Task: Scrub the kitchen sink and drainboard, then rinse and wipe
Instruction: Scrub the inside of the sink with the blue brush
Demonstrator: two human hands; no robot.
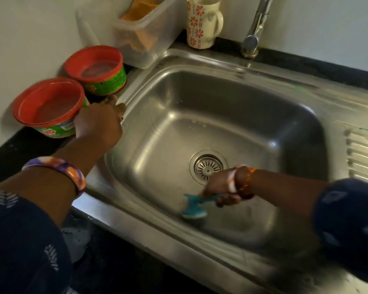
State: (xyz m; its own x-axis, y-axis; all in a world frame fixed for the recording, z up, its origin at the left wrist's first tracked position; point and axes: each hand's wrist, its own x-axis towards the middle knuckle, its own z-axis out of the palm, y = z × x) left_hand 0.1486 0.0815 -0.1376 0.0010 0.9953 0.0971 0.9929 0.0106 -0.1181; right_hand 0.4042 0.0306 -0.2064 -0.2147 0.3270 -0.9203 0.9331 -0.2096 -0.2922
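A stainless steel sink [210,98] fills the middle of the view, with a round drain strainer [208,166] in its floor. My right hand [223,190] grips the handle of a blue scrub brush [194,211], whose head presses on the basin floor near the front wall. My left hand [100,122] rests on the sink's left rim, fingers curled over the edge, beside a red-lidded green tub [49,107]. The ribbed drainboard [363,153] lies at the right edge.
A second red-lidded tub [96,68] stands behind the first on the black counter [13,153]. A clear plastic container [145,32] and a white floral mug [202,22] sit at the back. The chrome tap [255,32] rises behind the basin.
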